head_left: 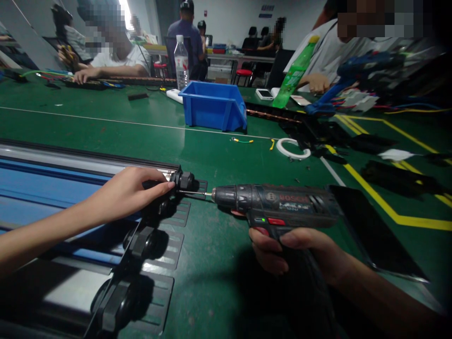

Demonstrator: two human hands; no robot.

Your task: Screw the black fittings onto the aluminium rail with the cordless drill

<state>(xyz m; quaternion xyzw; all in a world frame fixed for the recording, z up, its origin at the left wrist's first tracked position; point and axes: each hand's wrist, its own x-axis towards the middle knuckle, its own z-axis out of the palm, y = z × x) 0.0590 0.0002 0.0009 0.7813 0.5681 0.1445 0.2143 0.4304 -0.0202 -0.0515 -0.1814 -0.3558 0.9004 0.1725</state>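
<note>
My right hand (pixel 296 249) is wrapped round the handle of a black Bosch cordless drill (pixel 282 202), a finger on its red trigger. The drill lies level, pointing left, and its thin bit (pixel 196 192) reaches the end of the farthest long metal housing (pixel 88 160). There my left hand (pixel 141 190) is closed, thumb and fingertips together beside the bit's tip and a black cable gland (pixel 185 180). What the fingertips pinch is hidden. Nearer me, more housings with blue film end in black cable glands (pixel 143 242) and slotted tabs (pixel 155 301).
A blue bin (pixel 213 106), a water bottle (pixel 181 63) and a green bottle (pixel 294 73) stand across the green table. A white ring (pixel 292 149) and short wires lie nearer. Right of the drill lies a dark tablet-like slab (pixel 377 230). Other people sit beyond.
</note>
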